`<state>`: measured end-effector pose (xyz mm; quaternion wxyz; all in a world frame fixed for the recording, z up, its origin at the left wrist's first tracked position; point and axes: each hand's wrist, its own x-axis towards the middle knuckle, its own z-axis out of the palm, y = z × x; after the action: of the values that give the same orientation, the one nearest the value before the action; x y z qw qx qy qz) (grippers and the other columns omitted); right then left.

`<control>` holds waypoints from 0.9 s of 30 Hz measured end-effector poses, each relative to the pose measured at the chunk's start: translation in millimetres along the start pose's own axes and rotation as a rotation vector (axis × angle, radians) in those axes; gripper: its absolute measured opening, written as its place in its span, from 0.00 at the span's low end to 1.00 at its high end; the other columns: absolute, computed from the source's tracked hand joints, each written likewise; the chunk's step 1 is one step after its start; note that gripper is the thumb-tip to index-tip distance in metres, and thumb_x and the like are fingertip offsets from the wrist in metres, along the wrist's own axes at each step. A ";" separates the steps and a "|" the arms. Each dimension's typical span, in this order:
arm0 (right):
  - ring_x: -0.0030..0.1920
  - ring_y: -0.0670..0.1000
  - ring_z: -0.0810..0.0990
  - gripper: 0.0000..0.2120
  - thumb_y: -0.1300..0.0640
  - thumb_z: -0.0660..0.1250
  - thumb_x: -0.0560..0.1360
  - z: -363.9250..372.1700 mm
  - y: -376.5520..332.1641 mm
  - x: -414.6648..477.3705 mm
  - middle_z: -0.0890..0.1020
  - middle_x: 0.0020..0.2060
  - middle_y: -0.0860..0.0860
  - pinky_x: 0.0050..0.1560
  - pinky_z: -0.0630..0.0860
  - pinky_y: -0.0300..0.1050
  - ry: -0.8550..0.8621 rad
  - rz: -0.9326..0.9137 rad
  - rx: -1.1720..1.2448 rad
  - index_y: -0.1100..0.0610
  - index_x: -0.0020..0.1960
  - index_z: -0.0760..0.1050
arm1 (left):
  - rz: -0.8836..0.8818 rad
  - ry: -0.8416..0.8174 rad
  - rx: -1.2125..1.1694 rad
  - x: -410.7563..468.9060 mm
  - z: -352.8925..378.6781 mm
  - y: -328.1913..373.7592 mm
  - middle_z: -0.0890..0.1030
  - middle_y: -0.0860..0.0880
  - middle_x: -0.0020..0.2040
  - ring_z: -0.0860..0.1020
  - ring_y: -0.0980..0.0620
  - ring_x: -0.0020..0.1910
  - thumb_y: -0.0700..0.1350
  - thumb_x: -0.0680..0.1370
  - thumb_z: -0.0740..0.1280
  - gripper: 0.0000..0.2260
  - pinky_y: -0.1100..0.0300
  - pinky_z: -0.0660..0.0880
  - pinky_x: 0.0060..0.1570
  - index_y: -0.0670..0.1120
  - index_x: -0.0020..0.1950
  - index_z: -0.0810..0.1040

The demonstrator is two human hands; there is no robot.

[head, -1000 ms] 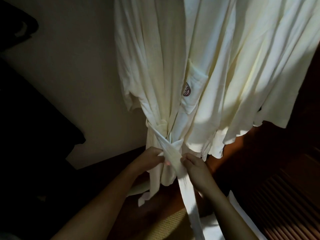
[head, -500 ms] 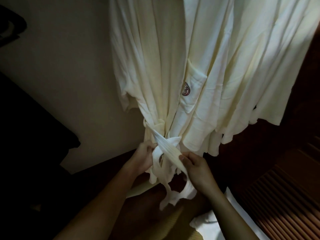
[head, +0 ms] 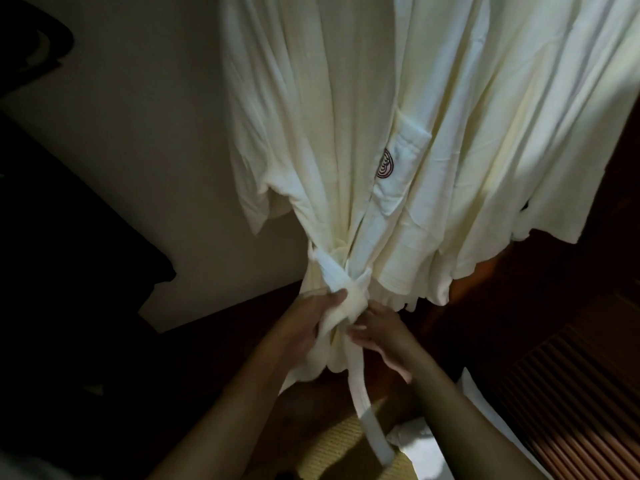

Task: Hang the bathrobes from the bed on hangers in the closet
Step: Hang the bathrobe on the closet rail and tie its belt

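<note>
A cream bathrobe with a round red logo on its pocket hangs in front of me from above; its hanger is out of view. A second cream bathrobe hangs beside it on the right. A white belt is wrapped round the first robe's waist and crossed at the front. My left hand grips the belt at the crossing, thumb on top. My right hand is just right of the knot, fingers curled at the belt. One belt end hangs down between my forearms.
A pale wall lies behind the robes on the left, with dark shapes along the left edge. Dark slatted wood is at the lower right. A woven yellow mat and some white cloth lie on the floor below.
The loose loop of belt below my hands is gone; one end now hangs straight down. My hands have drawn closer together at the crossing.
</note>
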<state>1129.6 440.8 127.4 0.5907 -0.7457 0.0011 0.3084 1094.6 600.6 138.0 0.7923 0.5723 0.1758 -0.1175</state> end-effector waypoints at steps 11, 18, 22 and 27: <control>0.62 0.64 0.81 0.22 0.61 0.72 0.76 16.6 -25.6 31.1 0.80 0.62 0.65 0.59 0.80 0.61 -0.064 -0.007 0.798 0.67 0.67 0.74 | 0.155 0.500 0.344 -6.1 -10.6 -15.7 0.82 0.46 0.51 0.82 0.47 0.48 0.54 0.70 0.71 0.17 0.47 0.81 0.49 0.55 0.56 0.71; 0.56 0.61 0.84 0.18 0.62 0.71 0.77 6.0 -15.0 30.3 0.84 0.57 0.63 0.48 0.84 0.52 0.099 -0.055 0.675 0.64 0.67 0.76 | 0.203 0.178 0.129 -1.1 9.2 -3.4 0.86 0.51 0.55 0.83 0.52 0.56 0.44 0.83 0.65 0.10 0.60 0.78 0.53 0.51 0.58 0.84; 0.46 0.52 0.87 0.11 0.59 0.73 0.77 -0.7 -16.2 23.2 0.87 0.47 0.55 0.45 0.83 0.49 0.124 -0.119 0.507 0.58 0.59 0.80 | 0.180 0.071 -0.076 6.3 10.0 -9.4 0.83 0.42 0.64 0.80 0.42 0.65 0.42 0.82 0.66 0.14 0.46 0.74 0.69 0.44 0.67 0.80; 0.55 0.45 0.81 0.32 0.44 0.77 0.71 2.8 -13.2 18.3 0.80 0.56 0.45 0.54 0.78 0.44 0.464 -0.339 -0.032 0.47 0.69 0.66 | 0.215 0.054 -0.072 3.3 12.2 -9.0 0.81 0.40 0.65 0.77 0.39 0.69 0.41 0.79 0.65 0.17 0.41 0.70 0.72 0.43 0.67 0.80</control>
<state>1147.9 453.9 130.3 0.6060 -0.7950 0.0068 0.0263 1095.9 586.3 132.3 0.8154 0.5620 0.1387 -0.0100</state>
